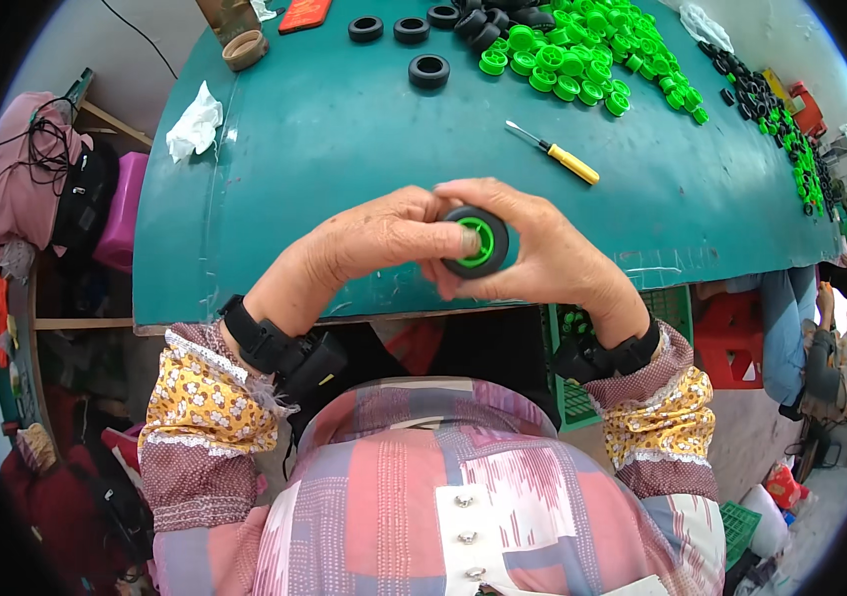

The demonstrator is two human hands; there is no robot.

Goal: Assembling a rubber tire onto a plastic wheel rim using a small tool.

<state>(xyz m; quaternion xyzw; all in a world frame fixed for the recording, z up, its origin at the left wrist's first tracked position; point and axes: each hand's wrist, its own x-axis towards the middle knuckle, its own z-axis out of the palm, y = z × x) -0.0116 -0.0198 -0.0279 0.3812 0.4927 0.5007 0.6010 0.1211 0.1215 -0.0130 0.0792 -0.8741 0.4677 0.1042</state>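
Green-hubbed wheel (486,242) in both hands (389,233) (548,248)

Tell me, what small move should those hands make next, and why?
Perhaps press the green wheel gently with the thumb of the left hand: that thumb lies across the wheel, while the right hand grips the black tyre around it. The thumb hides part of the wheel, so I can't tell whether it sits fully in place.
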